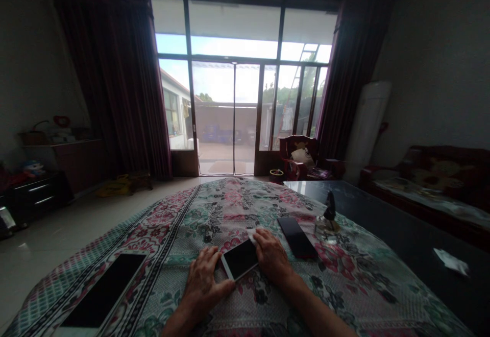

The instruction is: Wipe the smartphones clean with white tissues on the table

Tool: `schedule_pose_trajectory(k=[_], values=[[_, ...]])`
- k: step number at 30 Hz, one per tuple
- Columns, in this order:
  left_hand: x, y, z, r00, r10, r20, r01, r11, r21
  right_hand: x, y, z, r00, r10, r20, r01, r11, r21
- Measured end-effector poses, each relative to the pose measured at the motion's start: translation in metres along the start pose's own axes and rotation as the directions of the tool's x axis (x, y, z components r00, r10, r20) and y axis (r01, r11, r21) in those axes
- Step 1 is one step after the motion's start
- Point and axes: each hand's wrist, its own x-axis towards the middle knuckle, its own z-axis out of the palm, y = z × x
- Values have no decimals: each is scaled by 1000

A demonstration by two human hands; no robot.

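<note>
A white-edged phone (240, 260) with a dark screen lies at a slant on the flowered cloth (225, 209). Against its left end rests my left hand (202, 275), fingers apart, thumb near the lower corner. My right hand (271, 255) is closed over the phone's right end, pressing a small white wipe (251, 234) that shows at its fingertips. Just right of that hand lies a black phone (297, 237). Beyond it stands a clear spray bottle (327, 224) with a black top. A larger white phone (105, 291) lies flat at the lower left.
A dark table (383, 224) on the right bears a crumpled white packet (450, 262). Behind it are a wooden armchair (298, 153) and a sofa (440, 173). Glass doors (225, 117) between dark curtains stand ahead; a low black cabinet (36, 199) is at the left.
</note>
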Motion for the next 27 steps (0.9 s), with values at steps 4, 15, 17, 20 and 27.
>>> schedule_pose_trajectory(k=[4, 15, 17, 20, 27], values=[[0, 0, 1, 1000, 1, -9, -1, 1000, -5, -2, 1, 1, 999, 13, -32, -13, 1000, -10], [0, -2, 5, 1000, 0, -20, 0, 1000, 11, -29, -36, 1, 950, -312, -5, 309, 941, 137], [0, -1, 5, 1000, -1, -20, 1, 1000, 6, -31, -41, 0, 938, -346, -4, 342, 925, 165], [0, -2, 5, 1000, 1, -18, -1, 1000, 1, -27, -40, -2, 938, -348, -9, 344, 923, 173], [-1, -1, 2, 1000, 4, -2, -4, 1000, -17, -9, -8, -5, 986, -160, -47, 164, 980, 110]])
